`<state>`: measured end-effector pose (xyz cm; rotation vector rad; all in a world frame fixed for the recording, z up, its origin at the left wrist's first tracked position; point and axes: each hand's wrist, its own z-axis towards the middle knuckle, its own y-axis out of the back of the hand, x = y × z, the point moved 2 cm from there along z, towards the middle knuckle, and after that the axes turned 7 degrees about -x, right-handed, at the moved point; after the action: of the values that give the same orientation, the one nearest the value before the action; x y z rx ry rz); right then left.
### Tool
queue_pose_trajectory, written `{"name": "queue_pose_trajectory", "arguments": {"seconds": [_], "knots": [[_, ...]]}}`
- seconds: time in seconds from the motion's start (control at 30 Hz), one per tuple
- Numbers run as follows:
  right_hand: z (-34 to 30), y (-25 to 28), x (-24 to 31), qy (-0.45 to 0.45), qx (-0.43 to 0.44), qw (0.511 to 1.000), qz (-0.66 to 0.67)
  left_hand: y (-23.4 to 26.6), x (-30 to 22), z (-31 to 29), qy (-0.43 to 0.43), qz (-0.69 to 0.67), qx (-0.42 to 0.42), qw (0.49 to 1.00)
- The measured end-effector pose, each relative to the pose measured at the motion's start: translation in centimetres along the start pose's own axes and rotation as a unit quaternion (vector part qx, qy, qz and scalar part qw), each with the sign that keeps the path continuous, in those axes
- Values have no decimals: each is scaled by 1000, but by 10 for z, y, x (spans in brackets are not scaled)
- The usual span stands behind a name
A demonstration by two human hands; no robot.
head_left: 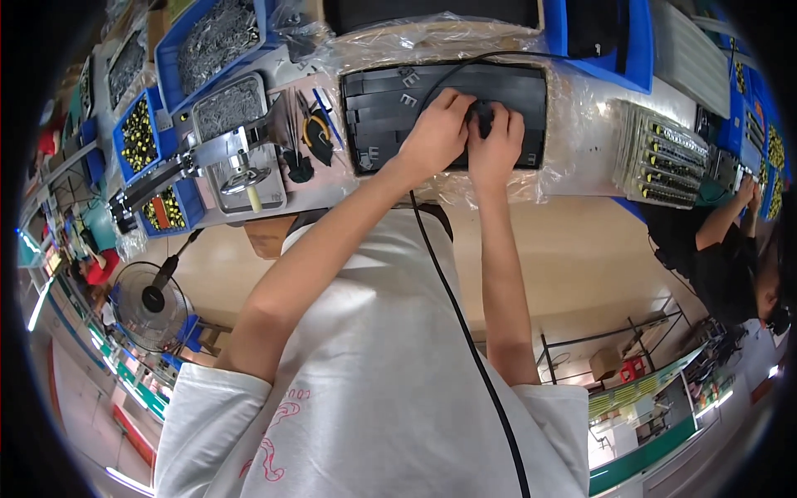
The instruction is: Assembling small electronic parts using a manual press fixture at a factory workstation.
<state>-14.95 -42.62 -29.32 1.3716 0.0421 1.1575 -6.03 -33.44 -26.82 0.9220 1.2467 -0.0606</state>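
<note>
My left hand (437,133) and my right hand (496,148) are side by side over a black panel (382,120) covered in strips. A small black part (481,119) sits between my fingertips, and its shape is mostly hidden. My right thumb and fingers pinch it; the curled fingers of my left hand meet it from the other side. Small metal E-shaped pieces (408,100) lie on the panel left of my hands. A black cable (448,286) hangs down my front and passes behind my left hand.
To the left stand a hand press (247,176), black-and-orange pliers (317,133), a metal tray of small parts (228,108) and blue bins (170,79). Clear plastic trays (664,158) are stacked at right. Clear wrap (573,108) surrounds the panel. A co-worker (714,257) sits far right.
</note>
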Motion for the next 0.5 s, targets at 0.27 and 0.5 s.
{"name": "queue_pose_trajectory", "arguments": {"seconds": [0.27, 0.5], "knots": [[2, 4, -9, -26, 50, 998, 29, -23, 12, 3, 40, -18, 15, 999], [18, 19, -11, -22, 128, 985, 118, -22, 12, 11, 72, -87, 18, 994]]}}
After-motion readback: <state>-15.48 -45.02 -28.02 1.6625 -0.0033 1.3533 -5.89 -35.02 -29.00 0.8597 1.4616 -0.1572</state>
